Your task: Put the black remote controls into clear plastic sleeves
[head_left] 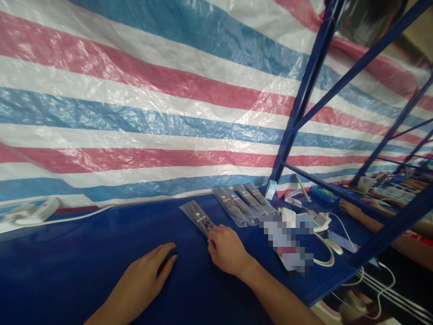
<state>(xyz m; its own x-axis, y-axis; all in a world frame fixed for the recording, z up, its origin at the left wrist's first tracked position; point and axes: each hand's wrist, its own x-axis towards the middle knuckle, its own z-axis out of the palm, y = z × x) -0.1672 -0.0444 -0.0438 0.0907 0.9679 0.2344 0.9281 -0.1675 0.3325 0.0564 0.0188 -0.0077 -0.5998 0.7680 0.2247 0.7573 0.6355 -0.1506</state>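
A dark remote control in a clear plastic sleeve (pixel 199 215) lies slanted on the blue tabletop (pixel 84 253). My right hand (pixel 226 249) has its fingers closed on the sleeve's near end and covers that end. To the left, my left hand (pixel 145 275) rests low over the table with thumb and fingers apart, holding nothing. Several more sleeved remotes (pixel 241 205) lie side by side behind and to the right of my right hand.
Right of the remotes are a small box (pixel 271 189), a phone stand (pixel 297 194), white chargers with cables (pixel 321 221) and a partly pixelated phone. Blue frame bars (pixel 301 104) cross the right side. Another person's arms (pixel 358 212) reach in beyond them. A power strip (pixel 40 211) sits far left.
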